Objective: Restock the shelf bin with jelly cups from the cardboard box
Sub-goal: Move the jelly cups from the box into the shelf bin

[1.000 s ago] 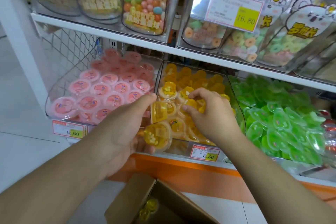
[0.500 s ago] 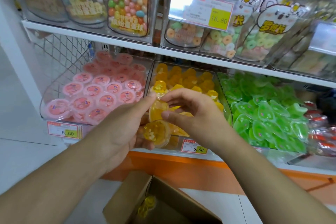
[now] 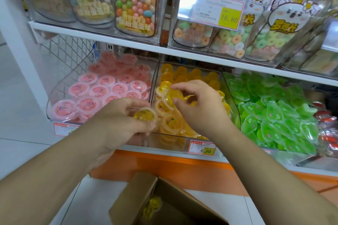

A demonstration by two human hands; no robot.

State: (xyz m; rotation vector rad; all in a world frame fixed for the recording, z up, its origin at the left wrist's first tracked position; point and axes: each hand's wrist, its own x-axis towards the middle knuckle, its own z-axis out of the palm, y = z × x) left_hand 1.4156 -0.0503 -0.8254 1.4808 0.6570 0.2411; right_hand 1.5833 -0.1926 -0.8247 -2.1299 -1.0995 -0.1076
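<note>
the right hand (image 3: 199,107) pinches a yellow cup (image 3: 171,99) between thumb and forefinger, fingers curled round its rim. the cup stands tilted on edge, its flat lid facing left and toward the viewer, directly above the near half of the yellow bin (image 3: 228,97). the bin lies straight below and slightly far of the fingertips, so the coming move is judged to be a short drop or lay-down onto the pile, lid turned up.

the left hand (image 3: 117,120) grips a second cup (image 3: 144,115), fingers curled about it, at the bin's near left corner, just beside the wall shared with the pink bin (image 3: 54,107). this cup lies left and near of the first. the right hand is the nearer to an open spot in the pile; the left must travel right and far to clear the wall.

the box (image 3: 146,197) sits open on the floor, below and near, with at least one yellow cup visible inside. restocking is judged to be under way.
</note>
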